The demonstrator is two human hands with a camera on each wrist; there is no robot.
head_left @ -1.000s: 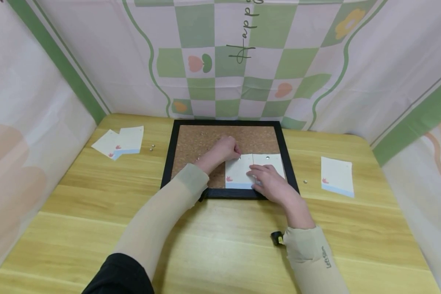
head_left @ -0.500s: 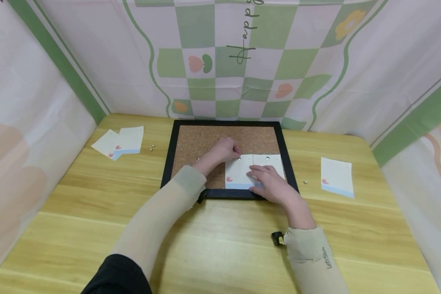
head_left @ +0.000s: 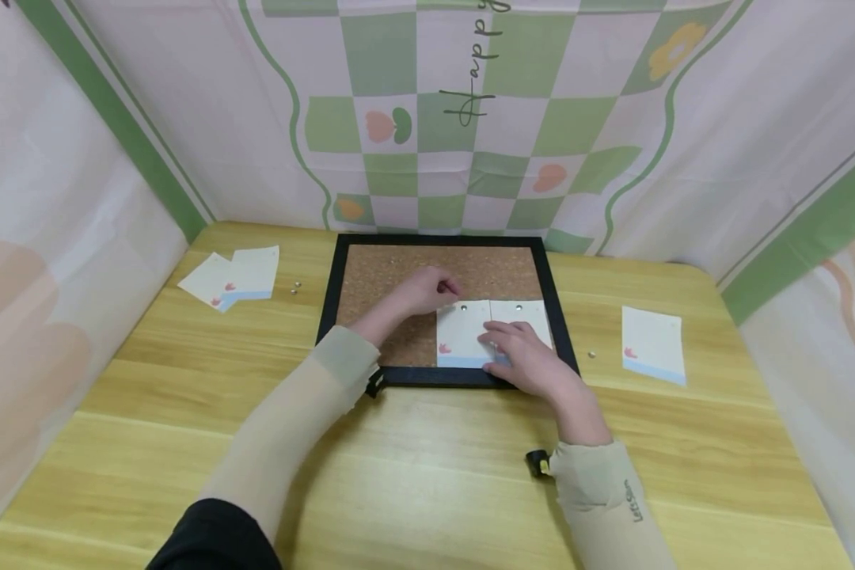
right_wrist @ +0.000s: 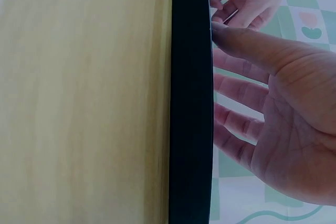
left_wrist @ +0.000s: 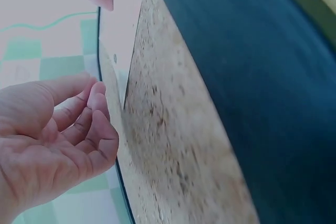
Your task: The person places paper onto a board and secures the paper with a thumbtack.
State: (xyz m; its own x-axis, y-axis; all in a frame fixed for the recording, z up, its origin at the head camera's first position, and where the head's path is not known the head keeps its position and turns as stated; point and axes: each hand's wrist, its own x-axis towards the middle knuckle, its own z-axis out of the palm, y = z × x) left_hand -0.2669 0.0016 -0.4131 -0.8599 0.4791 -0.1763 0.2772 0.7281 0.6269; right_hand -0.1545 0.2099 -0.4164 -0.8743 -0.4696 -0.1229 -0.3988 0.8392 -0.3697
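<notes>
A cork board (head_left: 370, 269) in a black frame lies on the table. Two white cards lie side by side on its right half: a left card (head_left: 459, 336) and a right card (head_left: 537, 313). Each has a silver thumbtack near its top edge, such as the left card's thumbtack (head_left: 464, 308). My left hand (head_left: 420, 291) hovers just up and left of that thumbtack. Its fingers are loosely curled, thumb near the fingertips, with nothing visible between them in the left wrist view. My right hand (head_left: 523, 356) rests with spread fingers on both cards, partly hiding the right one.
Two overlapping cards (head_left: 255, 265) lie at the left of the table, with loose thumbtacks (head_left: 297, 284) beside them. At the right are another card (head_left: 651, 348) and a loose thumbtack (head_left: 591, 355). A patterned curtain (head_left: 442, 174) hangs behind the board.
My left hand has let go of the thumbtack on the left card and moved slightly left and away, leaving the tack in full view. My right hand has stayed on the cards.
</notes>
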